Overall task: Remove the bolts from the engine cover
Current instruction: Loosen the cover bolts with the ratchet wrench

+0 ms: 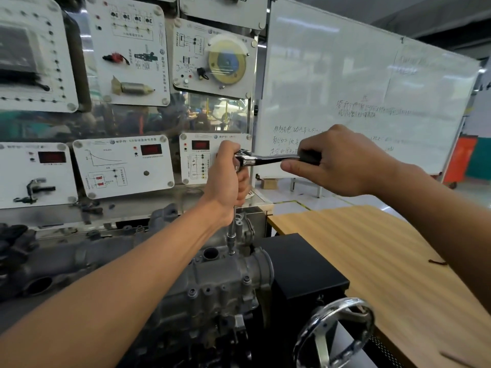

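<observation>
L hand [228, 179], R hand [342, 163] on ratchet [265, 158]

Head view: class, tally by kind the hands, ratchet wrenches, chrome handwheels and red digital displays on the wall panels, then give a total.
hands: 2 (left hand, right hand)
ratchet wrench: 1
chrome handwheel: 1
red digital displays: 3
Total: 7

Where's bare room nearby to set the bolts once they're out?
The wooden tabletop right of the black box is mostly bare, save a small dark scrap. The box's flat top is free too. Around the engine cover and left of it, castings crowd.
</observation>
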Demonstrator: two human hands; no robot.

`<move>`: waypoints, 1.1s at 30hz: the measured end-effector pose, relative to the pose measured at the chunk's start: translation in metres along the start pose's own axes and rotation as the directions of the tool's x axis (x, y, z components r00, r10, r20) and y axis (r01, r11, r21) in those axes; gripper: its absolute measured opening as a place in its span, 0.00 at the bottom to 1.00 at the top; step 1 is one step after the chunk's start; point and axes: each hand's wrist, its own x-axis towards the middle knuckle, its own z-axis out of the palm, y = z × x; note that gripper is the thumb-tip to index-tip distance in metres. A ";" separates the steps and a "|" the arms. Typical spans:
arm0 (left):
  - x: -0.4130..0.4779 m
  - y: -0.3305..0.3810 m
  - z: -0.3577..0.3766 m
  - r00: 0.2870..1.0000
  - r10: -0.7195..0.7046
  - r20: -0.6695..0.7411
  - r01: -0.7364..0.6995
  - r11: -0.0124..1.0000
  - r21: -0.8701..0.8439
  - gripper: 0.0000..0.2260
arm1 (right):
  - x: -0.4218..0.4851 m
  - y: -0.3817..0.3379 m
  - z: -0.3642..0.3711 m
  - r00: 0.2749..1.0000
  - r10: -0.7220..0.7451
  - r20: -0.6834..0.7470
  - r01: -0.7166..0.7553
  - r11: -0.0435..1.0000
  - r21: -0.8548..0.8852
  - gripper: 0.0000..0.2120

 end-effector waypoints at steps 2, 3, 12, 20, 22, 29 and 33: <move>0.000 -0.001 0.002 1.000 0.008 -0.009 -0.008 1.000 0.004 0.20 | -0.003 -0.002 0.000 1.000 0.014 -0.003 -0.014 1.000 -0.018 0.29; 0.000 -0.001 0.003 1.000 0.011 -0.010 -0.011 1.000 0.004 0.20 | -0.004 -0.002 0.000 1.000 0.020 -0.002 -0.020 0.999 -0.026 0.29; -0.001 0.000 0.007 0.999 -0.003 -0.051 0.004 0.999 0.033 0.20 | -0.013 -0.030 -0.015 0.984 0.116 0.138 -0.114 0.993 -0.024 0.25; -0.006 0.001 0.013 0.995 0.066 -0.079 -0.062 0.997 0.045 0.21 | -0.032 -0.093 -0.021 0.972 0.153 0.176 -0.126 0.980 -0.154 0.16; -0.003 0.001 0.013 0.995 0.071 -0.073 -0.066 0.996 0.066 0.21 | -0.030 -0.094 -0.020 0.969 0.170 0.178 -0.136 0.973 -0.189 0.17; 0.007 0.000 -0.005 0.999 -0.034 0.041 0.032 0.998 0.050 0.23 | -0.015 -0.059 -0.017 0.991 0.125 0.053 -0.101 0.938 -0.333 0.05; 0.012 -0.001 -0.001 0.999 -0.048 0.011 0.047 0.996 0.076 0.18 | -0.002 -0.038 -0.015 0.999 0.043 0.021 -0.034 0.946 -0.321 0.12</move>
